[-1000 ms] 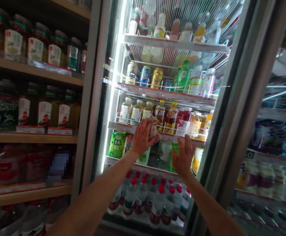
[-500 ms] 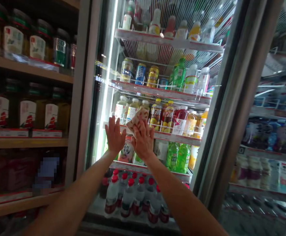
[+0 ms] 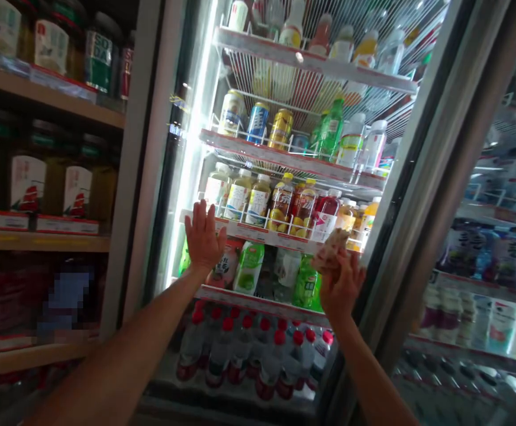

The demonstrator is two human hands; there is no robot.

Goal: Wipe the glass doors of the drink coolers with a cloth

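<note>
I face the glass door [image 3: 284, 284] of a lit drinks fridge. My left hand [image 3: 203, 235] lies flat on the glass with its fingers spread, at the left side of the door, level with the third shelf. My right hand [image 3: 340, 283] grips a crumpled pale cloth [image 3: 331, 248] and presses it on the glass near the door's right edge. Behind the glass stand rows of drink bottles [image 3: 280, 204] and cans [image 3: 258, 123] on white wire shelves.
Wooden shelves [image 3: 40, 239] with dark jars and bottles stand to the left. A grey metal door frame [image 3: 435, 177] runs up the right side, with a second glass fridge [image 3: 497, 248] beyond it. Red-capped water bottles [image 3: 249, 349] fill the fridge's bottom.
The cloth passed from my left hand to my right a second ago. Since then my right hand has swept it across the glass to the right edge, while my left hand stays flat at the left.
</note>
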